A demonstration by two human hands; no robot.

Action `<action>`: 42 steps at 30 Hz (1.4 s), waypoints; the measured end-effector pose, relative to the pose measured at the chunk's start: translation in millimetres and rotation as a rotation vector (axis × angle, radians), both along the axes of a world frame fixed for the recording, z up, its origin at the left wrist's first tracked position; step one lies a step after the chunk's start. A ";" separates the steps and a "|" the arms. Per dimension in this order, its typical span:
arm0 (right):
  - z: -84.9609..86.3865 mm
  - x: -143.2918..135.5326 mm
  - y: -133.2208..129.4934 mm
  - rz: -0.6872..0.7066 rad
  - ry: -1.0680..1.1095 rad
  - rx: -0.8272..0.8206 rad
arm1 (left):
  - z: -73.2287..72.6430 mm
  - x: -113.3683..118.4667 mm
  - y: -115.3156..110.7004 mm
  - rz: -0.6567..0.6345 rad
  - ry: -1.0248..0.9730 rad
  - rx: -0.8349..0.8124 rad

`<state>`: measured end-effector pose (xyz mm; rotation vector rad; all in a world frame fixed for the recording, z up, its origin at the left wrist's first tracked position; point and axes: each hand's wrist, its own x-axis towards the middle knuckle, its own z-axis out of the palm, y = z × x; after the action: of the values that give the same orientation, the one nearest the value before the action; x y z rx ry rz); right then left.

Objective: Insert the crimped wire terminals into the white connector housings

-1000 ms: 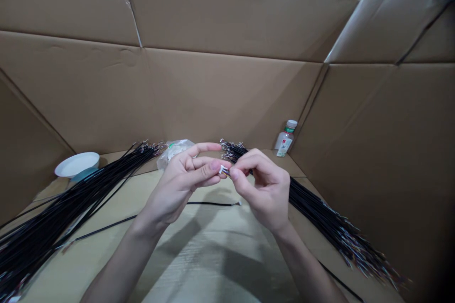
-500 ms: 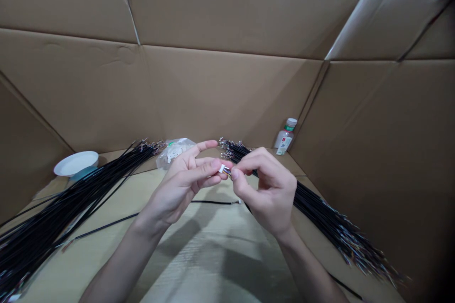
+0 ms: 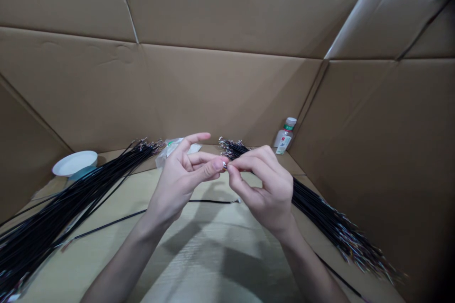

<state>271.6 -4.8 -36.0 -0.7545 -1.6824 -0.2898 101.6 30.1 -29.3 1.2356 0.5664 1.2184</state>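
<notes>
Near the middle of the head view my two hands meet at their fingertips. My left hand [image 3: 181, 177] pinches a small white connector [image 3: 224, 164] between thumb and fingers, with its index finger stretched out. Thin coloured wires [image 3: 225, 167] run from the connector to my right hand [image 3: 265, 184], whose thumb and index finger are closed on them. Most of the connector is hidden by the fingers. A black cable [image 3: 341, 277] shows beyond my right forearm. Below the hands, another black cable [image 3: 213, 201] with a white connector at its end lies on the table.
A thick bundle of black cables [image 3: 81, 194] lies at the left, another bundle [image 3: 327, 222] at the right. Behind stand a clear bag of white parts [image 3: 163, 155] and a bottle [image 3: 285, 137]. A white bowl [image 3: 75, 163] sits far left. Cardboard walls [image 3: 227, 90] surround the table.
My fingertips have come closer together, covering more of the white connector. My left hand has turned slightly, and my right hand has shifted a little to the left.
</notes>
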 end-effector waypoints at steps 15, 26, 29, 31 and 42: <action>3.0 4.4 -1.6 -0.022 -0.228 0.101 | -1.5 -7.7 5.9 -0.160 -0.004 -0.031; 4.6 9.5 -0.1 0.005 -0.252 0.028 | -5.1 -6.4 8.8 -0.180 -0.018 -0.053; 0.2 7.1 5.8 0.057 -0.196 0.032 | -4.8 -5.3 8.9 -0.156 -0.036 -0.060; -3.4 5.9 10.3 0.120 -0.120 0.007 | -3.6 -4.0 8.9 -0.141 -0.054 -0.066; -15.5 9.0 24.6 0.504 0.362 -0.628 | 0.4 -1.6 14.1 -0.097 -0.220 -0.169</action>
<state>280.6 19.8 -51.5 -0.7426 -1.5495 0.7184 100.0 44.2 -28.9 0.9616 0.4323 1.1815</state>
